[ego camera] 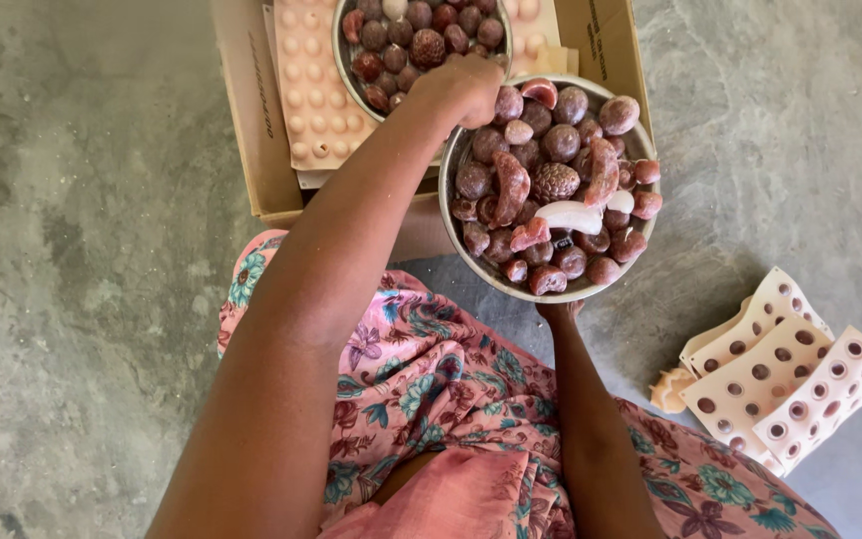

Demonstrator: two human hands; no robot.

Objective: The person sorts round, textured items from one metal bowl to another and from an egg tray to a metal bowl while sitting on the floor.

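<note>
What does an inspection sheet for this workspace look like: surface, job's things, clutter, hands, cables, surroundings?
Surface: grey concrete floor, mottled and stained.
Job's things: near metal bowl heaped with brown and pinkish moulded pieces, round and curved; a second metal bowl of similar pieces behind it.
Clutter: stack of pale moulds with round cavities lying on the floor to the right; a pale mould tray in an open cardboard box under the far bowl.
Hands: left hand on the pieces at the near bowl's far rim, grasp unclear; right hand under the near edge of that bowl, mostly hidden.
Cables: nothing seen.
Surroundings: person's floral pink garment below; no other people seen.
</note>
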